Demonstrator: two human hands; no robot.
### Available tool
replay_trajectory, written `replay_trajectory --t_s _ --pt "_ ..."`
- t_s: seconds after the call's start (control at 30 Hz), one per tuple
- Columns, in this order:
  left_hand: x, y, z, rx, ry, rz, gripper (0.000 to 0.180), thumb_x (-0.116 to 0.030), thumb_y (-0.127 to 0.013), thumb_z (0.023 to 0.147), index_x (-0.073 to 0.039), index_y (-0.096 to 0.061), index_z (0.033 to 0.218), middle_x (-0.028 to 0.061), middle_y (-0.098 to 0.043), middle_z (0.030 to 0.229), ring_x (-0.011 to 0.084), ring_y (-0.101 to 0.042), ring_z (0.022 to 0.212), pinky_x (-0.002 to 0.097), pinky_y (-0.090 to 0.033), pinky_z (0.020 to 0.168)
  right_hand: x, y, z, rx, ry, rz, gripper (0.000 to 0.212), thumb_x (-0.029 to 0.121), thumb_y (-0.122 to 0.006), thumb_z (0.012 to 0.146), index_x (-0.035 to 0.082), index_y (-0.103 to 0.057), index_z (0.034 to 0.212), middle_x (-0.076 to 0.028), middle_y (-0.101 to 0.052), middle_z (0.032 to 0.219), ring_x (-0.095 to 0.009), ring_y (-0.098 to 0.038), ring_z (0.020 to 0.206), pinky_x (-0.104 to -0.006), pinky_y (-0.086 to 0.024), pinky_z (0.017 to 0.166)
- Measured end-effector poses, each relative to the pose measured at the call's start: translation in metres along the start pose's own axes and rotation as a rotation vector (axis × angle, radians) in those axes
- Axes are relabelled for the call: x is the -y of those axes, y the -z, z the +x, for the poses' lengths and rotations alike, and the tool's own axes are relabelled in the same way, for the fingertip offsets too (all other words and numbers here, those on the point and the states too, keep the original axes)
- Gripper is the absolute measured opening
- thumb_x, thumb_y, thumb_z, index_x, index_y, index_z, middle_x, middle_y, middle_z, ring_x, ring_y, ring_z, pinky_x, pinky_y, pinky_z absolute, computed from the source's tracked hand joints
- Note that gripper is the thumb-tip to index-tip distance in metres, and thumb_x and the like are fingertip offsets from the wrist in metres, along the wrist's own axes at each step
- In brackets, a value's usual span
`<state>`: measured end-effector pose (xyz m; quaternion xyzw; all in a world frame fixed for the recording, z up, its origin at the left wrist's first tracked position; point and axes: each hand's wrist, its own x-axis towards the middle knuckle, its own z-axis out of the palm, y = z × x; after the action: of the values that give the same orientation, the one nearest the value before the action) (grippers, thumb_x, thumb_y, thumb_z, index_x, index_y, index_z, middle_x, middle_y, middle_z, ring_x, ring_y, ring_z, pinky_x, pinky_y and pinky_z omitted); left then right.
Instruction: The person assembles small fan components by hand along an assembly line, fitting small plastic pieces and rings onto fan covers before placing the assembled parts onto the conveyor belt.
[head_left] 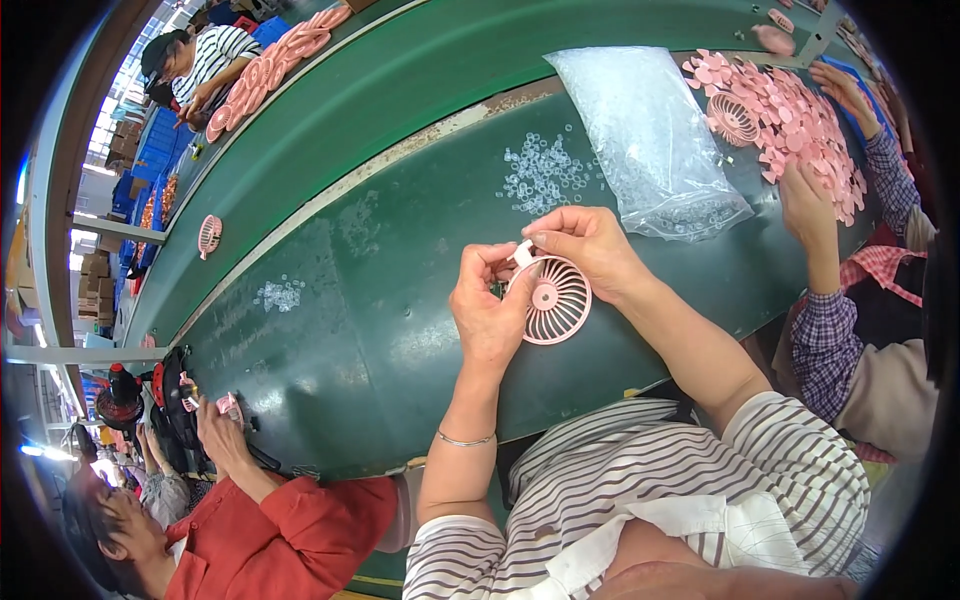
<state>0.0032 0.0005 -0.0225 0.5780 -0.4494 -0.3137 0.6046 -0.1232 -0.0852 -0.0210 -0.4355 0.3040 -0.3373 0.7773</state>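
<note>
Over the green table, my left hand (pixel 490 310) grips a round pink fan grille (pixel 556 312) with curved slats and a small hub. A white piece (pixel 524 255) sticks up at the grille's upper edge, between my two hands. My right hand (pixel 585 245) has thumb and forefinger pinched at the top of that white piece; whatever tiny part they hold there is hidden by the fingertips. Just beyond my hands lies a loose pile of small clear rings (pixel 545 172).
A large clear bag (pixel 645 140) of small parts lies beyond my right hand. Farther right, a co-worker's hands reach to a heap of pink fan blades (pixel 800 130). A smaller ring pile (pixel 279 294) lies left. Another person in red (pixel 290 530) works at left; a green conveyor (pixel 330 110) runs behind.
</note>
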Motion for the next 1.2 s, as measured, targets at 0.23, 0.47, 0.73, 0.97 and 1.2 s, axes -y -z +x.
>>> replay_trajectory --t_s 0.23,0.47,0.73,0.97,1.2 --pt "0.0 -0.001 -0.001 -0.05 0.01 0.052 0.027 0.005 -0.069 0.075 0.001 -0.052 0.095 0.0072 -0.06 0.088 0.0112 -0.059 0.081 0.0226 -0.05 0.073 -0.001 -0.008 -0.005 -0.037 0.1 -0.185 0.016 0.004 -0.059 0.084 -0.006 -0.063 0.096 -0.009 -0.065 0.087 -0.011 -0.061 0.077 -0.0238 -0.051 0.067" --pt "0.003 0.0 -0.002 -0.12 -0.026 0.05 0.024 0.006 -0.066 0.076 0.001 -0.051 0.095 0.0069 -0.059 0.087 0.0102 -0.058 0.077 0.0218 -0.049 0.07 -0.008 -0.022 -0.017 -0.092 0.918 -0.981 0.022 -0.002 -0.055 0.075 -0.004 -0.061 0.096 -0.017 -0.059 0.094 -0.032 -0.057 0.085 -0.0381 -0.046 0.071" --pt "-0.008 -0.001 0.001 -0.222 -0.01 0.004 0.034 0.003 -0.068 0.074 0.001 -0.054 0.104 0.0073 -0.061 0.087 0.0099 -0.058 0.072 0.0233 -0.049 0.065 -0.003 -0.024 -0.02 -0.05 0.878 -0.942 0.036 0.001 -0.05 0.081 -0.001 -0.052 0.117 -0.017 -0.063 0.098 -0.03 -0.059 0.086 -0.0377 -0.045 0.073" --pt "0.012 0.005 0.003 -0.096 -0.015 0.028 0.039 0.006 -0.064 0.078 0.002 -0.055 0.116 0.0073 -0.062 0.091 0.0111 -0.06 0.081 0.0227 -0.05 0.073 0.001 -0.02 -0.017 -0.055 0.604 -0.712 0.037 0.005 -0.044 0.088 0.005 -0.047 0.124 -0.011 -0.067 0.093 -0.03 -0.061 0.082 -0.0381 -0.044 0.079" --pt "0.013 0.003 0.008 -0.089 -0.042 -0.011 0.032 0.005 -0.066 0.077 0.001 -0.06 0.109 0.006 -0.06 0.094 0.0108 -0.059 0.08 0.0227 -0.05 0.072 0.004 -0.018 -0.015 -0.025 0.754 -0.931 0.034 0.004 -0.045 0.086 0.003 -0.05 0.12 -0.012 -0.066 0.095 -0.024 -0.062 0.085 -0.0339 -0.045 0.079"
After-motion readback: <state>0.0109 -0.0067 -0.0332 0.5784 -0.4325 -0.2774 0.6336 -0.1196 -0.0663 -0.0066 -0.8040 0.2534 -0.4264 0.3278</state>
